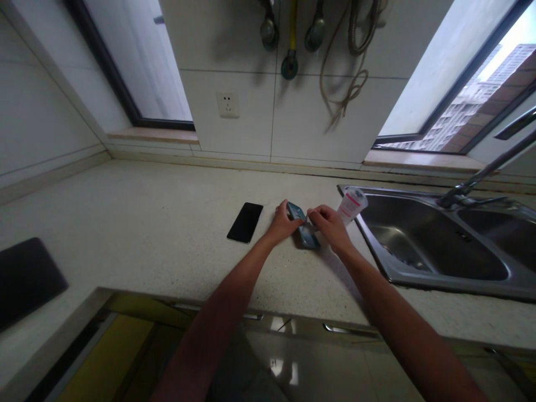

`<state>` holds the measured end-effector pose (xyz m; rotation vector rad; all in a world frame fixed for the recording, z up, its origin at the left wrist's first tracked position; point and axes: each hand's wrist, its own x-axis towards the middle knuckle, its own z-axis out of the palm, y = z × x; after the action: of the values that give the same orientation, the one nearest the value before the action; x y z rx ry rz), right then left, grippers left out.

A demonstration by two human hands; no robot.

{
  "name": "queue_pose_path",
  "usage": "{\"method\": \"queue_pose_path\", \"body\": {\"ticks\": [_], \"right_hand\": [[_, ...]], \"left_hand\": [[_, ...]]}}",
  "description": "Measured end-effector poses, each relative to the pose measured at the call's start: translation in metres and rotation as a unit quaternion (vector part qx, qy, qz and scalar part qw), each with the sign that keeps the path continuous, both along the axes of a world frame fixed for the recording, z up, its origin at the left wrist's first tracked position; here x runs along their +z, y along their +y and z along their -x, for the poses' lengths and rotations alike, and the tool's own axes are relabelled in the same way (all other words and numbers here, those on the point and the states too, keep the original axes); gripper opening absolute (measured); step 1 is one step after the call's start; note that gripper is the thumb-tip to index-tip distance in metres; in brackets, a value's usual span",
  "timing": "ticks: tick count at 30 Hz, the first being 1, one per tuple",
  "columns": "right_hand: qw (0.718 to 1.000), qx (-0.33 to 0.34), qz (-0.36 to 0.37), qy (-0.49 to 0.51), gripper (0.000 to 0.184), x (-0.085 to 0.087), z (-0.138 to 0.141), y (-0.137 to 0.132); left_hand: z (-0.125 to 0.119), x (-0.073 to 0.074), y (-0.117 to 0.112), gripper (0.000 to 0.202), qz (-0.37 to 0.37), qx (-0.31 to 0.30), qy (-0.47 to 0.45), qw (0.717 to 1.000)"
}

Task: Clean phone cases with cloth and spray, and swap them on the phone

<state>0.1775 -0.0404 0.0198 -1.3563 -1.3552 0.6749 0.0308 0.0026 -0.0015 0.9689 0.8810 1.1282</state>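
A flat blue rectangular thing (309,240), about the size of a phone or a slim box, is tilted just over the countertop. My left hand (281,224) grips its upper left part, thumb laid across the face. At its right edge my right hand (329,226) is closed in a pinch near the left thumb; what sits between those fingertips is too small and blurred to name. Just behind the right hand stands a clear plastic cup (352,204) with red print. To the left of my hands a black phone (245,222) lies flat, screen up.
A steel double sink (435,237) with a tap (469,187) is set into the counter on the right. On the far left lies a dark flat panel (27,279). Pipe fittings (290,64) and a tied cord (345,100) hang on the wall above a socket (227,105).
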Motion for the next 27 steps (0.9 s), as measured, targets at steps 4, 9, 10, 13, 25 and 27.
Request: {"method": "queue_pose_path", "body": {"ticks": [4, 9, 10, 13, 25, 27], "right_hand": [[0.998, 0.002, 0.003, -0.066, 0.035, -0.009, 0.002, 0.003], [0.993, 0.0, -0.003, -0.121, 0.032, -0.018, 0.003, 0.005], [0.991, -0.005, -0.004, -0.13, 0.032, -0.02, 0.003, 0.005], [0.988, -0.027, -0.008, -0.149, 0.032, -0.024, 0.001, 0.007], [0.99, -0.048, -0.054, -0.123, 0.029, -0.026, 0.001, 0.01], [0.99, -0.046, -0.048, -0.128, 0.029, -0.026, 0.001, 0.01]], "left_hand": [[0.0, -0.004, 0.0, 0.041, -0.066, -0.051, 0.052, 0.995], [0.012, 0.002, 0.001, 0.023, -0.185, 0.019, 0.23, 0.955], [0.016, 0.004, 0.0, 0.022, -0.212, 0.04, 0.292, 0.932], [0.027, 0.016, -0.002, 0.027, -0.227, 0.11, 0.494, 0.832], [0.102, 0.022, 0.015, 0.062, -0.083, 0.083, 0.706, 0.699], [0.104, 0.021, 0.019, 0.061, -0.077, 0.082, 0.703, 0.702]]}}
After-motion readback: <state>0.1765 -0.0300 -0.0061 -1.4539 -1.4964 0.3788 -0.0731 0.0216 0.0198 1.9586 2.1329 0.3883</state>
